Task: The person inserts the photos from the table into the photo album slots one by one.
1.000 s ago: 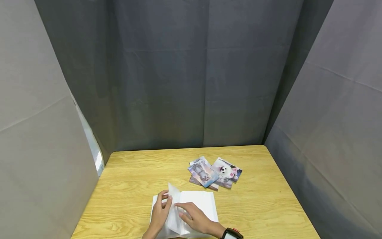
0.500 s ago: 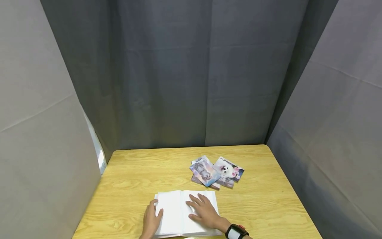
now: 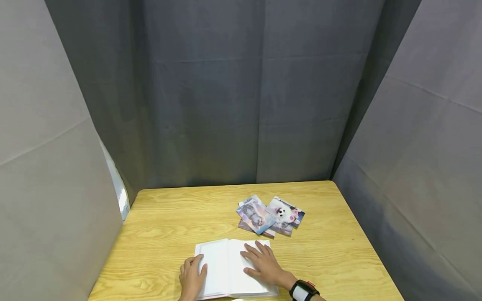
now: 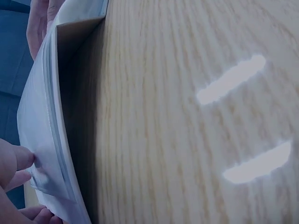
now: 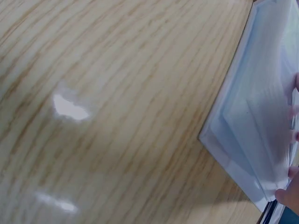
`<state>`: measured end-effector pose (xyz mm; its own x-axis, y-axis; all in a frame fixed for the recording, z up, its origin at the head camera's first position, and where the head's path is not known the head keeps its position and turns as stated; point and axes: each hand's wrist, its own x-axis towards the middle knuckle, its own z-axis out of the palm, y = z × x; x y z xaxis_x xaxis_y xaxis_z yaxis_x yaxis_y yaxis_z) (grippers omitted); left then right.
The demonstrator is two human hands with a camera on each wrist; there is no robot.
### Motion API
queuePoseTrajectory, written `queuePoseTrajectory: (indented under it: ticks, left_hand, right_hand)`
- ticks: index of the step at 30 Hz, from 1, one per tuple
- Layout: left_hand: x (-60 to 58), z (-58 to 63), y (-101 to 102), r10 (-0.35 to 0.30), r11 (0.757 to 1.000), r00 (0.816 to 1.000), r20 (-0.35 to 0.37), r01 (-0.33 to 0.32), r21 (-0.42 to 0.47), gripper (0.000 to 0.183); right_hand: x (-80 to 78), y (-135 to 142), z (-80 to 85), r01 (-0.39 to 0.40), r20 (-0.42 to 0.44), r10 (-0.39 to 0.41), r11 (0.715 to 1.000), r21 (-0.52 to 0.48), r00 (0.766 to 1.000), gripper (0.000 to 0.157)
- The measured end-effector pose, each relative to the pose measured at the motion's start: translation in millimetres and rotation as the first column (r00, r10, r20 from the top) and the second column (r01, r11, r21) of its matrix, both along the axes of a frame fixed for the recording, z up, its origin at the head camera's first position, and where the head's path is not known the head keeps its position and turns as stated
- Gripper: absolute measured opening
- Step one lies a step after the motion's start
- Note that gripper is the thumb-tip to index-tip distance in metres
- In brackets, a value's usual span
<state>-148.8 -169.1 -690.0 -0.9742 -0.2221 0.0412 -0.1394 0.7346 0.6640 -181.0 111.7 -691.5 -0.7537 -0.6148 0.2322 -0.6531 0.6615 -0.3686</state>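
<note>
A white photo album (image 3: 217,267) lies spread at the table's near edge, with clear sleeves on its pages. My left hand (image 3: 193,276) grips its left edge, thumb on the page and fingers round the side. The left wrist view has the album (image 4: 37,112) side-on, its cover lifted a little off the table. Across the right page rests my right hand (image 3: 265,266), fingers spread and fairly straight. Loose translucent sleeves of the album (image 5: 243,121) fan out near my right fingers in the right wrist view; most of that hand is cut off there.
Beyond the album, several picture cards overlap: a pastel animal card (image 3: 256,216) on the left and a white dog card (image 3: 284,212) on the right. The wood-grain table (image 3: 162,225) is bounded by a dark curtain (image 3: 207,125) behind and grey side panels.
The upright translucent leaf has been turned down, and the album now lies flat. My left hand moved left to the album's edge; my right hand moved right and spread on the right page.
</note>
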Motion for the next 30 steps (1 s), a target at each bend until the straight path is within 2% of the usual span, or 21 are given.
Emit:
queuePoseTrajectory:
  ticks: [4,6,8,11,14,16,17,19,22,26,28,30]
  left_hand:
    - [0.2,2.3,1,-0.016,0.999,1.0,-0.018,0.015,-0.05,0.032]
    - [0.7,3.6,1,-0.027,0.996,0.999,-0.021,0.025,-0.082,0.031]
    - [1.7,4.6,3,-0.035,0.993,0.999,-0.032,0.031,-0.116,0.031]
    - [3.0,3.5,7,-0.05,0.988,0.997,-0.061,0.04,-0.146,0.029]
    - [3.2,-1.0,16,-0.101,0.982,0.982,-0.159,0.073,-0.172,0.028]
    - [3.2,-5.5,23,-0.166,0.974,0.952,-0.259,0.116,-0.197,0.028]
    - [3.4,-8.1,26,-0.205,0.966,0.929,-0.308,0.141,-0.217,0.028]
    - [4.8,-13.1,34,-0.284,0.948,0.873,-0.397,0.194,-0.252,0.027]
    - [7.5,-18.9,47,-0.396,0.91,0.784,-0.478,0.263,-0.322,0.028]
    - [8.6,-21.5,63,-0.499,0.859,0.683,-0.534,0.309,-0.408,0.028]
    - [7.5,-22.2,69,-0.532,0.84,0.645,-0.549,0.319,-0.439,0.027]
    - [5.5,-22.5,75,-0.557,0.824,0.616,-0.557,0.329,-0.461,0.026]
  right_hand:
    - [-3.5,-2,5.0,0.034,-0.01,-0.034,0.998,-0.057,0.999,0.041]
    - [-7.0,-2,8.1,0.093,0.006,-0.093,0.989,-0.118,0.996,0.035]
    - [-12.8,-1,9.4,0.177,0.046,-0.171,0.966,-0.187,0.984,0.03]
    - [-23.2,3,9.7,0.318,0.166,-0.281,0.91,-0.268,0.945,0.028]
    - [-34.6,8,7.5,0.451,0.3,-0.363,0.836,-0.314,0.882,0.027]
    - [-41.0,10,7.1,0.522,0.392,-0.385,0.781,-0.344,0.835,0.027]
    - [-44.2,10,6.6,0.556,0.429,-0.398,0.753,-0.351,0.811,0.027]
    - [-49.7,11,6.5,0.609,0.501,-0.402,0.704,-0.366,0.766,0.027]
    - [-55.7,9,5.7,0.669,0.604,-0.377,0.641,-0.377,0.702,0.029]
    - [-62.0,7,3.7,0.7,0.675,-0.33,0.596,-0.393,0.66,0.031]
    - [-64.7,7,2.3,0.709,0.686,-0.326,0.584,-0.394,0.65,0.031]
    - [-66.3,6,1.5,0.721,0.692,-0.329,0.565,-0.401,0.643,0.03]
